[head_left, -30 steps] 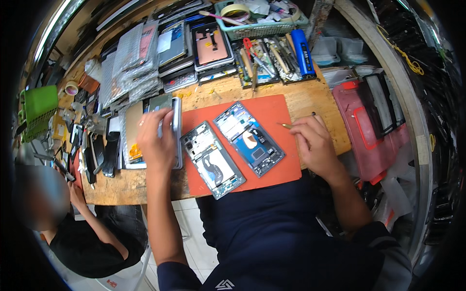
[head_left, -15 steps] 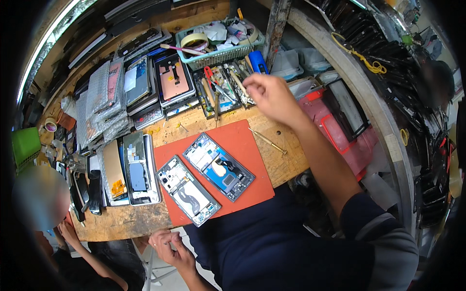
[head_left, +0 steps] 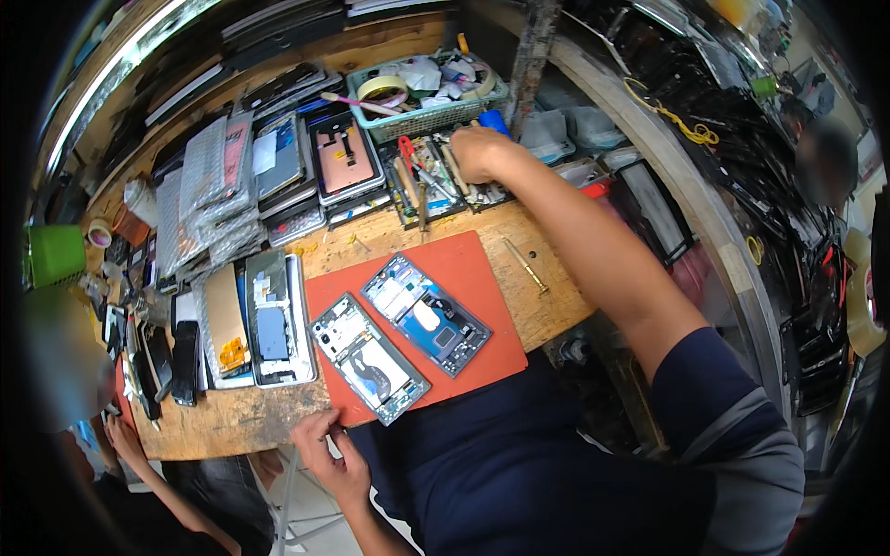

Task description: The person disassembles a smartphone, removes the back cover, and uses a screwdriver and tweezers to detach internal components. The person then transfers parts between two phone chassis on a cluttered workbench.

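Orange-red work mat on a worn wooden bench, bearing two opened smartphones side by side with their interiors exposed. The left smartphone, with a dark flex cable across a pale area, slants from far left to near right and reaches the mat's near edge; the right smartphone, showing a blue inner section, lies roughly parallel and slightly farther off.

The right hand extends to the far side, over the right part of a tool tray and just beside a blue object. Its fingertips are hidden among the tools; whether they grasp anything cannot be told. The left hand is at the bench's near edge, beside the mat's near left corner, its fingers loosely curled and released, holding nothing visible; contact with the mat cannot be determined.

Right of the mat, a brass-coloured screwdriver lies directly on the wood. Beyond the tray stands a pale green basket containing a roll of tape. Far left are bubble-wrapped packets in a stack; nearer, an amber flex cable rests on a tan panel. A co-worker's hand appears at the extreme left.
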### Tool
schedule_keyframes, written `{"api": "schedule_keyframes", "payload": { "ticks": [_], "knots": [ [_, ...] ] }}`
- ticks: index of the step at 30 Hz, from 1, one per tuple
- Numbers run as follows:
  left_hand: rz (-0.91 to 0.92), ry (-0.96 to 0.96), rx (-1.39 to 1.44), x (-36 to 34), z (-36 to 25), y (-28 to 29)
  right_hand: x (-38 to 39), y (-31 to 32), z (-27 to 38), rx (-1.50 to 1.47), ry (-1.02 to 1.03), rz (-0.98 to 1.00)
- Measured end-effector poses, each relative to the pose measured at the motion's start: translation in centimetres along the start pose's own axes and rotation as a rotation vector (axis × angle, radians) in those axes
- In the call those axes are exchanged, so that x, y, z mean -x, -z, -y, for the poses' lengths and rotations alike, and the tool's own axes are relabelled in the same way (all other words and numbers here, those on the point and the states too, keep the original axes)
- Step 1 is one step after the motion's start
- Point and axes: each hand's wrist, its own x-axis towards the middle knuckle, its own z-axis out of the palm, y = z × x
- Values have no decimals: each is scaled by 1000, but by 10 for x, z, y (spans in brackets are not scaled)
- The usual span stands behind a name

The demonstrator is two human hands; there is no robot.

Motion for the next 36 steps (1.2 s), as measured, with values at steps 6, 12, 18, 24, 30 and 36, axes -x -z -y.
{"api": "schedule_keyframes", "payload": {
  "ticks": [6, 12, 18, 24, 30, 36],
  "knots": [
    [20, 42, 30, -1, -3, 3, 23, 0, -14, -117, -2, -196],
    [149, -235, -106, -2, -23, -4, 28, -18, -33, -202, 37, -161],
    [19, -555, -230, -1, -2, -24, 79, -36, -12, -451, 145, -499],
    [-107, -507, -23, 2, 6, -44, 88, -29, -45, -539, -311, -750],
    [-64, -528, -16, 3, 9, -55, 55, -28, -80, -594, -263, -1050],
    [-69, -406, -69, 52, 54, -55, 190, 32, -9, -118, -34, -1331]
  ]
}}
